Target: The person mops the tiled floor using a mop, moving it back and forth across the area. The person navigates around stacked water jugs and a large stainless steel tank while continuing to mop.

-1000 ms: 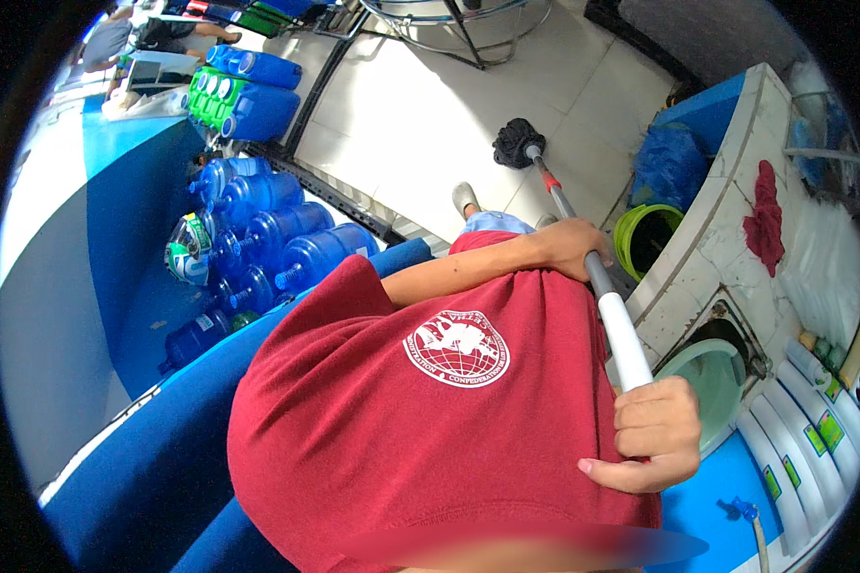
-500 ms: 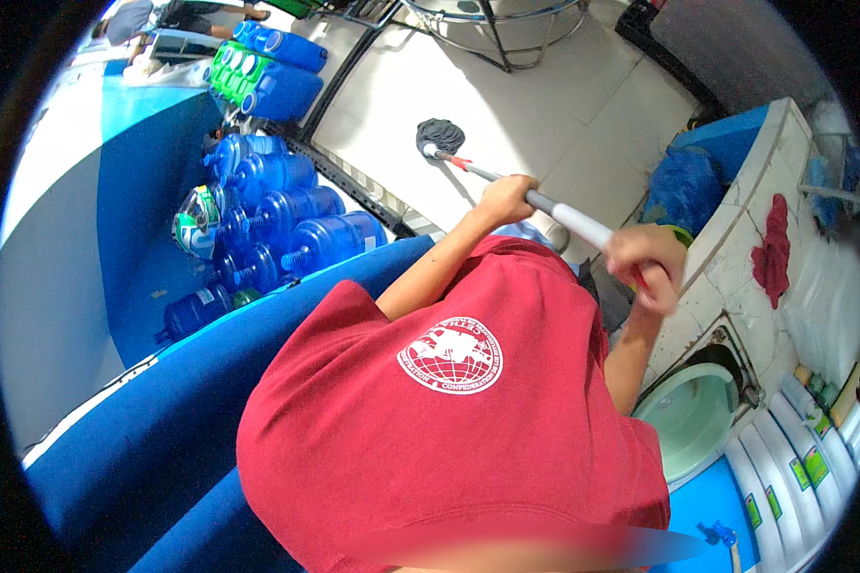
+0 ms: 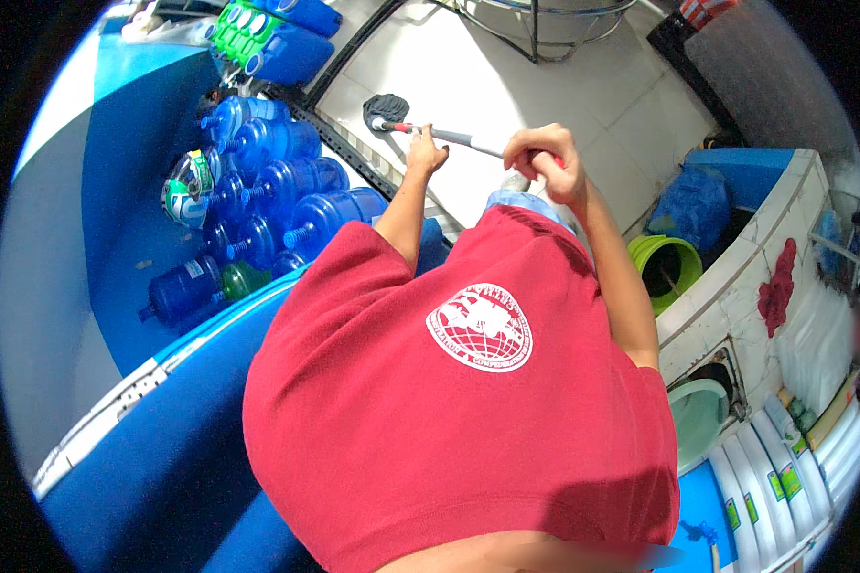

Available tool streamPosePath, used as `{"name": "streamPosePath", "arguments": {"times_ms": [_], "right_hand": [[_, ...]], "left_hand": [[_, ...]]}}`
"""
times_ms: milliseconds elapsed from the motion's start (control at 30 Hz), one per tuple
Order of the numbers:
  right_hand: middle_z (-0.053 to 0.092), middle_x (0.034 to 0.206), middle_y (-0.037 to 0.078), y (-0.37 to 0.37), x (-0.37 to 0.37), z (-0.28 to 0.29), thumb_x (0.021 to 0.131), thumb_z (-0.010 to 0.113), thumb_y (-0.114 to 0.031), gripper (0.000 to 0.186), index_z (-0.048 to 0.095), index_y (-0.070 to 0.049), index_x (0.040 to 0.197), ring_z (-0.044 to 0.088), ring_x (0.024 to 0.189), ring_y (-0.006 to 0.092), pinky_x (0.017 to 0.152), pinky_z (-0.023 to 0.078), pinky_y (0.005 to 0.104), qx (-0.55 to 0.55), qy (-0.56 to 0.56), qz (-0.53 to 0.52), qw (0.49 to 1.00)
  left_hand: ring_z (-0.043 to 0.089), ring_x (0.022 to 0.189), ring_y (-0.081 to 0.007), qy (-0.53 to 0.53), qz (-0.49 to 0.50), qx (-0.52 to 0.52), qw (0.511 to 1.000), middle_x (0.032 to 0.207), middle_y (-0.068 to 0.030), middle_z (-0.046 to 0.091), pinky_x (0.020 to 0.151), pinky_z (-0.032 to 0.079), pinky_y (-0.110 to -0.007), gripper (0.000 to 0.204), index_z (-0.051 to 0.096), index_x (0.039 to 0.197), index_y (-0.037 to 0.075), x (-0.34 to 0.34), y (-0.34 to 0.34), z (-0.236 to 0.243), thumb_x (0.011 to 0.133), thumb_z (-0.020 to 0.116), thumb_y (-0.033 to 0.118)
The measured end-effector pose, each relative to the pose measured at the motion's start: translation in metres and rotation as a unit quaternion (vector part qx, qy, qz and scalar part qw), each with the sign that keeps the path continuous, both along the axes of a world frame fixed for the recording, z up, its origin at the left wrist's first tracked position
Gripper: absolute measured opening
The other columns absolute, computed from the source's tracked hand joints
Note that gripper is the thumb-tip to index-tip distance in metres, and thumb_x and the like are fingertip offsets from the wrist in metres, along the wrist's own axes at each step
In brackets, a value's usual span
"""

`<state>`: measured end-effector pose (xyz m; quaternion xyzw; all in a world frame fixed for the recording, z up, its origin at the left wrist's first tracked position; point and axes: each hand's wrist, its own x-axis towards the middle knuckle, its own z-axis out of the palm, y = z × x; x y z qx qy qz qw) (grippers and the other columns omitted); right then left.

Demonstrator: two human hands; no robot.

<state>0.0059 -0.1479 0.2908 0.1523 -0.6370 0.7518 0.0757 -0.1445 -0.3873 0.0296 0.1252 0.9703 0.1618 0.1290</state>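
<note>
Lettered globe emblem (image 3: 480, 327) on red shirt (image 3: 401, 430)

The floor (image 3: 459, 81) ahead of me is pale tile, part sunlit, part shaded. On it I see the dark mop head (image 3: 385, 108), a round metal stand (image 3: 533, 33) and a lime-green bucket (image 3: 640, 258) beside the tiled counter (image 3: 731, 277). That counter, to my right, carries a crumpled red cloth (image 3: 778, 294) and, near it, a heap of clear plastic (image 3: 817, 349).

mop handle (image 3: 457, 138): partly hidden (right hand (image 3: 550, 162)) | metal stand (image 3: 534, 31): cut off
</note>
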Motion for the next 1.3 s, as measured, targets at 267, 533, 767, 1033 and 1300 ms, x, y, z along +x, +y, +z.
{"name": "streamPosePath", "arguments": {"times_ms": [267, 533, 767, 1033, 1300], "right_hand": [[0.053, 0.06, 0.007, 0.017, 0.071, 0.133, 0.067, 0.047, -0.012, 0.016, 0.06, -0.002, 0.068, 0.05, 0.048, 0.0226, 0.042, 0.037, 0.0351, 0.138, 0.161, 0.032, 0.977], [0.045, 0.05, 0.003, -0.012, 0.112, 0.188, 0.076, 0.05, -0.014, 0.022, 0.058, -0.002, 0.059, 0.044, 0.04, 0.0159, 0.044, 0.048, 0.0317, 0.12, 0.147, -0.131, 0.973], [0.052, 0.054, 0.005, -0.031, 0.097, 0.134, 0.062, 0.055, -0.009, 0.004, 0.058, -0.008, 0.059, 0.05, 0.047, 0.0187, 0.047, 0.043, 0.0316, 0.107, 0.047, -0.172, 0.978], [0.055, 0.068, 0.01, -0.031, -0.037, 0.01, 0.054, 0.053, -0.009, 0.013, 0.053, -0.003, 0.066, 0.052, 0.064, 0.0285, 0.066, 0.043, 0.0375, 0.159, -0.008, -0.124, 0.98], [0.053, 0.063, 0.009, -0.03, -0.091, 0.024, 0.053, 0.054, -0.011, 0.016, 0.054, -0.002, 0.065, 0.049, 0.058, 0.0273, 0.061, 0.038, 0.0355, 0.143, 0.037, -0.104, 0.984]], "left_hand": [[0.067, 0.082, -0.0311, -0.117, -0.365, 0.243, 0.891, 0.084, -0.0122, 0.068, 0.071, 0.052, -0.041, 0.028, 0.065, 0.097, 0.014, -0.01, 0.051, 0.063, 0.069, 0.065, 0.016], [0.066, 0.072, -0.034, -0.259, -0.603, 0.266, 0.706, 0.077, -0.0112, 0.068, 0.065, 0.051, -0.046, 0.034, 0.065, 0.094, 0.015, 0.055, 0.16, 0.073, 0.061, 0.066, 0.022], [0.066, 0.079, -0.0338, -0.214, -0.569, 0.255, 0.752, 0.083, -0.0096, 0.07, 0.07, 0.052, -0.045, 0.031, 0.066, 0.087, 0.015, -0.002, 0.161, 0.028, 0.059, 0.069, 0.025], [0.058, 0.106, -0.0357, -0.102, -0.359, 0.191, 0.908, 0.106, -0.0187, 0.064, 0.093, 0.046, -0.04, 0.041, 0.064, 0.104, 0.004, -0.19, 0.117, -0.047, 0.064, 0.06, -0.001], [0.045, 0.123, -0.037, -0.045, -0.285, 0.208, 0.935, 0.12, -0.0225, 0.054, 0.103, 0.039, -0.042, 0.035, 0.058, 0.109, 0.008, -0.226, 0.093, -0.03, 0.074, 0.064, 0.012]]}}
